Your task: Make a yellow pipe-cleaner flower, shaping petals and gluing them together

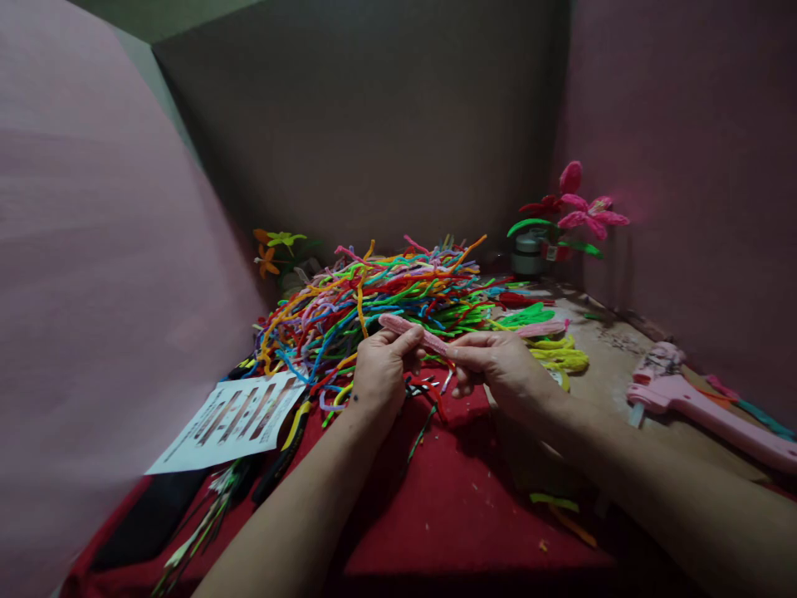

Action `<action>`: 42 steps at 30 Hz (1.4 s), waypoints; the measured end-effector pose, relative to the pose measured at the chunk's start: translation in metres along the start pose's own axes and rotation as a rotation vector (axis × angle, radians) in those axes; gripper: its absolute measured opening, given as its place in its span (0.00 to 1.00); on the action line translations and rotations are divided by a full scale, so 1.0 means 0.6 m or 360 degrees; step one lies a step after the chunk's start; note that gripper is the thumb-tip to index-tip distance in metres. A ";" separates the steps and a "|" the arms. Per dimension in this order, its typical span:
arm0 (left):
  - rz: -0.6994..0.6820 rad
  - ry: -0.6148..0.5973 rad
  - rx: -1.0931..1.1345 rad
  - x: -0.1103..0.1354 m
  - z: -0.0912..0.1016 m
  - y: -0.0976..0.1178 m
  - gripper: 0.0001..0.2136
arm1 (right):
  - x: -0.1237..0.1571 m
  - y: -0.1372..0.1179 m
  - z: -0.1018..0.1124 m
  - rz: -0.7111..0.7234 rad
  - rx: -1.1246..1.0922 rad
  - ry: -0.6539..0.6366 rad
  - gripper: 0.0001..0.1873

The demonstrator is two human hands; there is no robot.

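My left hand [381, 371] and my right hand [495, 365] both pinch a pink pipe cleaner [411, 330], bent into a narrow loop, just above the table. The left fingers grip its near left part, the right fingers hold its right end. Directly behind them lies a big tangled heap of coloured pipe cleaners [386, 299]. Both hands hover over a red cloth [454, 498] that covers the near table.
A white printed sheet [233, 419] lies at the left. A pink glue gun [685, 399] rests at the right. Finished pink pipe-cleaner flowers [579, 212] stand by a small jar [528, 253] at the back right, orange and yellow ones [274, 249] at the back left. Partition walls enclose the desk.
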State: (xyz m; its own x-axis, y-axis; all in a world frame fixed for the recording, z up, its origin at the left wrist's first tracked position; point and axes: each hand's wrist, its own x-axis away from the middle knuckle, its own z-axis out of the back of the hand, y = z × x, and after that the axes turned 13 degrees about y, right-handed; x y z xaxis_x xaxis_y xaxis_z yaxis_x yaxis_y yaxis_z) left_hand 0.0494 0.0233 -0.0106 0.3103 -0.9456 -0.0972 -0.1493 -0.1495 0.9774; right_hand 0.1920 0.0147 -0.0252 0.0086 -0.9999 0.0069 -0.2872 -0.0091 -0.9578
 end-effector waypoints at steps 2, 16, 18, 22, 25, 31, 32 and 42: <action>0.0141 -0.0011 0.0146 -0.001 -0.002 0.000 0.09 | -0.001 -0.001 0.000 -0.0019 0.0004 0.0006 0.09; 0.0262 -0.0028 0.0566 -0.032 0.018 0.006 0.06 | 0.005 -0.012 -0.003 -0.0012 0.0064 -0.0006 0.09; 0.0307 -0.0016 0.0579 -0.034 0.018 0.004 0.05 | 0.006 -0.013 -0.003 -0.0021 0.0069 -0.0008 0.09; 0.0341 -0.0036 0.0577 -0.035 0.018 0.002 0.06 | 0.004 -0.011 -0.002 -0.0027 0.0056 -0.0006 0.09; 0.0312 -0.0045 0.0425 -0.037 0.022 0.006 0.07 | 0.001 -0.008 0.000 -0.0022 0.0072 -0.0004 0.09; -0.0920 0.0382 -0.0383 -0.019 0.026 0.030 0.08 | -0.008 -0.004 0.004 -0.0033 0.0186 0.0061 0.10; -0.1248 0.0348 -0.0596 -0.013 0.025 0.032 0.06 | -0.009 -0.004 0.005 -0.0011 0.0215 0.0052 0.10; -0.2079 -0.0675 -0.1576 -0.006 0.015 0.000 0.06 | -0.014 -0.001 0.009 0.0254 0.0712 -0.0061 0.09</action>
State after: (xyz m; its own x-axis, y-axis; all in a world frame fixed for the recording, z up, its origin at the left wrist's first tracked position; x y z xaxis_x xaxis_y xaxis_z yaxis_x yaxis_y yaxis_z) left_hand 0.0400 0.0242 -0.0121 -0.5377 -0.3756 -0.7548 0.6377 -0.7668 -0.0727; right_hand 0.1971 0.0230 -0.0259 0.0360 -0.9875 -0.1532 0.1527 0.1569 -0.9757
